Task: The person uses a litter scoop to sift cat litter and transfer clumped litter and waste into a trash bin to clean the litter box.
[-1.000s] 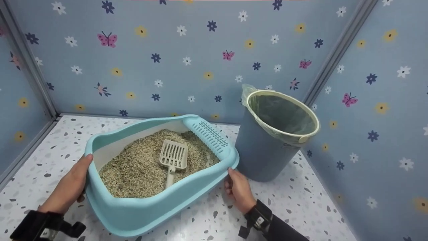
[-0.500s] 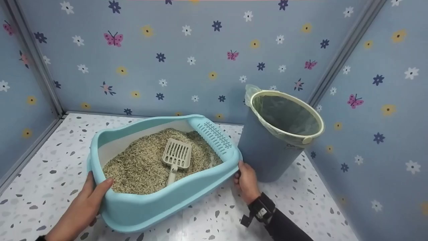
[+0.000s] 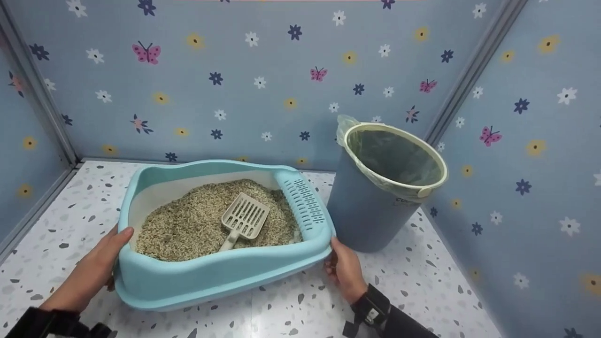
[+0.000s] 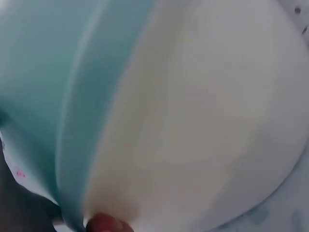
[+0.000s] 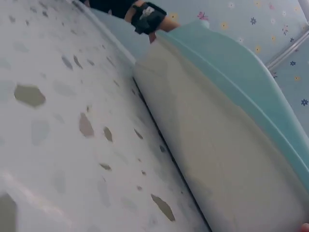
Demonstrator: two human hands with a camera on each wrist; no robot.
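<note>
A light-blue cat litter box [image 3: 211, 277] with a white base sits at a slight angle on the speckled surface, heaped with pellet litter [image 3: 178, 230]. On the litter lies a slotted litter scoop [image 3: 246, 216], its handle toward the front wall. My left hand [image 3: 91, 270] grips the box's left end, thumb at the rim and the other fingers mostly hidden outside; one fingertip [image 4: 108, 224] shows beneath the rim in the left wrist view. At the front right corner, my right hand [image 3: 348, 272] holds the flared rim with curled fingers. The right wrist view shows the white base [image 5: 227, 154] low along the surface.
A blue-grey trash bin [image 3: 371, 211] with a cream ring and a clear liner stands close to the box's right end. Flower-print walls [image 3: 263, 108] enclose the back and both sides. White terrazzo-patterned surface [image 3: 291, 310] runs along the front.
The litter box has turned clockwise, its left end going away from me, so its front side lies more level. The scoop turned with it. My left hand shifted its hold along the left end.
</note>
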